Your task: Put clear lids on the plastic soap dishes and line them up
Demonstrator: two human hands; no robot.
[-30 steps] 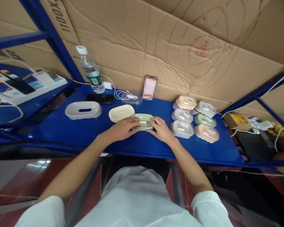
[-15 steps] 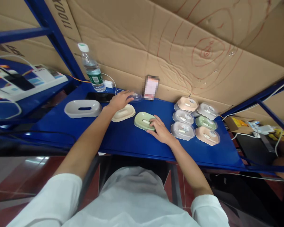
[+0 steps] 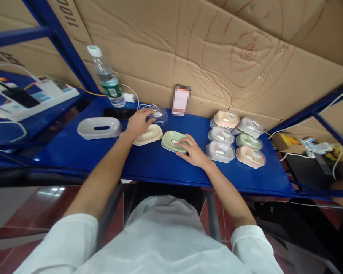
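My left hand (image 3: 139, 121) reaches to the back of the blue table, its fingers and thumb closed around the left side of a clear plastic lid (image 3: 161, 115). Just below it, a cream oval dish (image 3: 152, 135) is partly covered by that hand. Right of it lies a light green oval dish (image 3: 168, 141) with a small white piece in its middle. My right hand (image 3: 192, 150) grips the green dish's right end, fingers over the top and thumb at the near edge. A larger grey-white oval tray (image 3: 88, 128) with a slot sits at the left.
Several lidded dishes (image 3: 220, 151) in grey, peach and green stand at the right, some stacked. Behind are a water bottle (image 3: 110, 85), a dark phone (image 3: 118, 113), a white charger (image 3: 129, 97) with cable, and a blurred-screen phone (image 3: 180, 101) against the cardboard wall (image 3: 148, 49).
The fingers of my left hand have curled onto the clear lid, which has shifted slightly left. My right hand stays on the green dish. The whole view has moved a little.
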